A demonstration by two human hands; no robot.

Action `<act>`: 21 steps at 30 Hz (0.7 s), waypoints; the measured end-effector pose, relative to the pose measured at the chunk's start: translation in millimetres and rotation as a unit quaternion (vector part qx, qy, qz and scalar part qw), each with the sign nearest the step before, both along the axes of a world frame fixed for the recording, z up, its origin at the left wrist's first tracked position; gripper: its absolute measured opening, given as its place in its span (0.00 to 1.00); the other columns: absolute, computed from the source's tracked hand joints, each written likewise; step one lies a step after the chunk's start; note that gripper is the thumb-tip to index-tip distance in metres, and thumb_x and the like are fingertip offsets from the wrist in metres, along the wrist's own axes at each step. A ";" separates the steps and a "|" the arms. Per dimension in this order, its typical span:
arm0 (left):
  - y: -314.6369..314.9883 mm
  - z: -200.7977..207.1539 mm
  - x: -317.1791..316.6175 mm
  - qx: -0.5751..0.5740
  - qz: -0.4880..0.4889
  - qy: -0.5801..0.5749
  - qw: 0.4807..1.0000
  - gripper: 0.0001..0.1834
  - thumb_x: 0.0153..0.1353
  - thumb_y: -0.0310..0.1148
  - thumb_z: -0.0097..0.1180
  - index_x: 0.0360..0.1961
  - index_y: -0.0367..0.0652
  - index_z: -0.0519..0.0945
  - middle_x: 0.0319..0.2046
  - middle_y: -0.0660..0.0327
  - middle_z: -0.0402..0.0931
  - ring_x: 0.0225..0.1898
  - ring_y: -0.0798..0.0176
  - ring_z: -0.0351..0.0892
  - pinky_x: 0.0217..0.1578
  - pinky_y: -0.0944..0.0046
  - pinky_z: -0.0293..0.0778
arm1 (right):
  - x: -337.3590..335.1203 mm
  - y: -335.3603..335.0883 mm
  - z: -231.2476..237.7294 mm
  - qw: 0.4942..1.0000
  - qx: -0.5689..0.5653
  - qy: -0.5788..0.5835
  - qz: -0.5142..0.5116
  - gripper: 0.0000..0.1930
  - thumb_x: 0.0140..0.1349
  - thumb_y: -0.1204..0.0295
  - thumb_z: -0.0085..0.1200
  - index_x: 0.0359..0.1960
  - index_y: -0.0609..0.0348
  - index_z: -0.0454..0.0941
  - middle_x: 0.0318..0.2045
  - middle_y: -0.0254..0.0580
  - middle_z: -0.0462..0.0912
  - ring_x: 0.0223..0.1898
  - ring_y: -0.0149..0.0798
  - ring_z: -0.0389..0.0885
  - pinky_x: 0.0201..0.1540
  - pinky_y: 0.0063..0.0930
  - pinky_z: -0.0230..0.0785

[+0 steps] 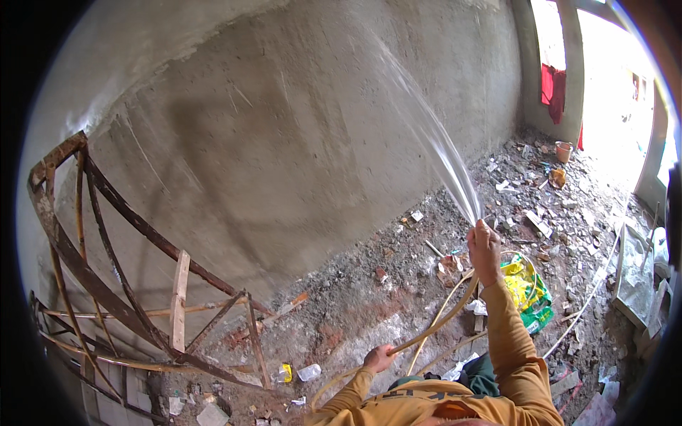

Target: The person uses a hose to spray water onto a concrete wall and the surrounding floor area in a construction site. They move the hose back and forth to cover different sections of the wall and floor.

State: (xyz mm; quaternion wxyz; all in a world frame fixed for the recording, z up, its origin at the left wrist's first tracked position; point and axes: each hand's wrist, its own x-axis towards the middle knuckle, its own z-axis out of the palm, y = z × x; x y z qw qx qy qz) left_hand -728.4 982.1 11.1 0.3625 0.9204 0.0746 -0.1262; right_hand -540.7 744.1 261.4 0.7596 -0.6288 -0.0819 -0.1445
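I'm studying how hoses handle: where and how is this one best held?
Probably hold the hose just behind its spraying end, from the near side, like the right hand: water shoots away toward the wall, and the slim length runs back to the left hand.

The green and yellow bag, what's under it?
The bag lies on rubble-strewn ground, which shows beside it. The part right underneath is covered, so anything hidden there can't be seen.
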 end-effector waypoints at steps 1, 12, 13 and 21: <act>0.6 1.0 -0.3 0.004 0.006 0.001 1.000 0.14 0.50 0.46 0.53 0.30 0.47 0.75 0.25 0.57 0.75 0.30 0.55 0.76 0.30 0.59 0.69 | 4.8 1.4 -0.5 1.000 0.000 0.003 0.002 0.21 0.63 0.57 0.37 0.17 0.57 0.68 0.11 0.26 0.61 0.13 0.20 0.58 0.14 0.17 0.48; -15.3 4.1 31.3 0.008 0.069 0.018 0.997 0.18 0.51 0.49 0.52 0.37 0.50 0.76 0.32 0.57 0.77 0.35 0.52 0.76 0.35 0.57 0.70 | 78.0 -29.5 -16.3 0.994 0.099 0.050 0.019 0.22 0.62 0.57 0.36 0.15 0.55 0.67 0.08 0.26 0.60 0.10 0.21 0.57 0.12 0.16 0.46; -20.5 4.9 36.8 0.008 0.067 0.017 0.998 0.18 0.51 0.49 0.52 0.37 0.50 0.76 0.32 0.57 0.77 0.35 0.52 0.76 0.35 0.57 0.70 | 86.4 -36.2 -17.4 0.993 0.108 0.040 0.018 0.22 0.62 0.56 0.36 0.14 0.55 0.67 0.08 0.26 0.60 0.10 0.21 0.56 0.12 0.15 0.46; -81.2 18.7 103.1 0.016 0.078 -0.009 0.997 0.16 0.51 0.47 0.52 0.35 0.49 0.76 0.30 0.57 0.77 0.35 0.51 0.76 0.34 0.56 0.71 | 153.0 -98.9 -15.8 0.990 0.125 0.060 -0.012 0.21 0.62 0.55 0.35 0.15 0.52 0.65 0.06 0.24 0.58 0.06 0.21 0.53 0.08 0.16 0.42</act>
